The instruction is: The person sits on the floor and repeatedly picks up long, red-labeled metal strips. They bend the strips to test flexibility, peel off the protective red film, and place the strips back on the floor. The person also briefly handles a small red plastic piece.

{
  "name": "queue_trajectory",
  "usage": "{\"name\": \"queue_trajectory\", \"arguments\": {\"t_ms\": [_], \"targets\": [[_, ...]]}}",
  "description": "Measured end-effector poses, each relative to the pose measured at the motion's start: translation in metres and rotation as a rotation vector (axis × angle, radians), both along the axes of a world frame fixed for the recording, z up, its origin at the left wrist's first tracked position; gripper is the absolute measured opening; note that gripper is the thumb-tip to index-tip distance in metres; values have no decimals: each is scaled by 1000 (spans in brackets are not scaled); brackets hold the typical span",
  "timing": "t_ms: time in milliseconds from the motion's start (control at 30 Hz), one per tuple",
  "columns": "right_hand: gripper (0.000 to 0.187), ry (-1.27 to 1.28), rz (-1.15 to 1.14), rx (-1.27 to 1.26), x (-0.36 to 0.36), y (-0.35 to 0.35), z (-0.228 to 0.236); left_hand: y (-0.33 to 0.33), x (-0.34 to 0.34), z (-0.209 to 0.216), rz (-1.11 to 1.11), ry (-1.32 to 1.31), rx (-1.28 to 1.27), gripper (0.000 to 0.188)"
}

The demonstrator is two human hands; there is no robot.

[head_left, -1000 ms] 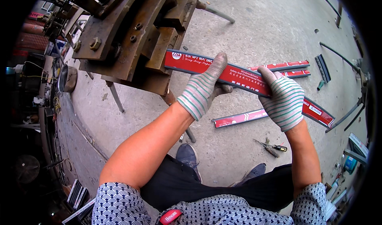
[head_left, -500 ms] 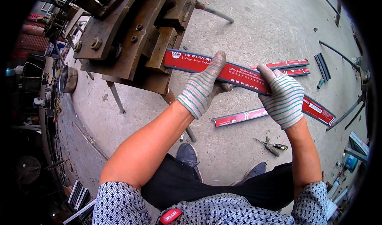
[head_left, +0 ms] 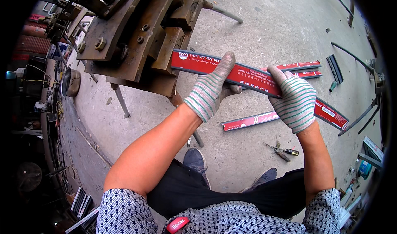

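Both my hands wear white gloves with green stripes and hold a long metal profile (head_left: pixel 250 77) with grey edges and red printed film. My left hand (head_left: pixel 213 87) grips it left of the middle, thumb on the red face and fingers underneath. Farther right, my right hand (head_left: pixel 292 98) is closed round the profile and covers part of it; the right end shows beyond the glove. The profile slants down to the right, its left end beside the blocks of a rusty steel press (head_left: pixel 165 48). Whether that end touches the press I cannot tell.
On the concrete floor lie another red-filmed profile (head_left: pixel 250 121), two more behind my right hand (head_left: pixel 304 65), a dark short profile (head_left: pixel 335 69) and screwdrivers (head_left: pixel 285 152). Press legs (head_left: pixel 120 99) stand at left. A metal pan (head_left: pixel 71 82) sits farther left.
Almost nothing differs. The left end of the profile has risen very slightly beside the press; both hands keep their grip.
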State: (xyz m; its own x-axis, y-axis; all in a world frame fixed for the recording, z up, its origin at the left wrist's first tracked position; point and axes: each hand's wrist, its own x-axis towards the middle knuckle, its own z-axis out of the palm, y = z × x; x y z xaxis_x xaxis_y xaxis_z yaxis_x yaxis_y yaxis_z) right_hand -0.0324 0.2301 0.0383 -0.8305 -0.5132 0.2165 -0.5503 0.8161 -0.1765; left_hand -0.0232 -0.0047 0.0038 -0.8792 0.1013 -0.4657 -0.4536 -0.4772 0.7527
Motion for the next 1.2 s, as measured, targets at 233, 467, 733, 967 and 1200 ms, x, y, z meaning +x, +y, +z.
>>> {"name": "queue_trajectory", "arguments": {"t_ms": [233,467,733,967,1200], "targets": [[69,24,14,-10,-1,2,-3,1,0,1,6,-9,-16,44],[69,14,9,-7,0,1,0,1,0,0,13,-10,-17,44],[69,0,-7,9,1,-1,0,-1,0,0,2,-8,-8,43],[69,28,5,3,0,1,-1,1,0,4,18,-11,-18,42],[67,-24,8,-42,-1,0,-3,1,0,1,10,-4,-51,44]]}}
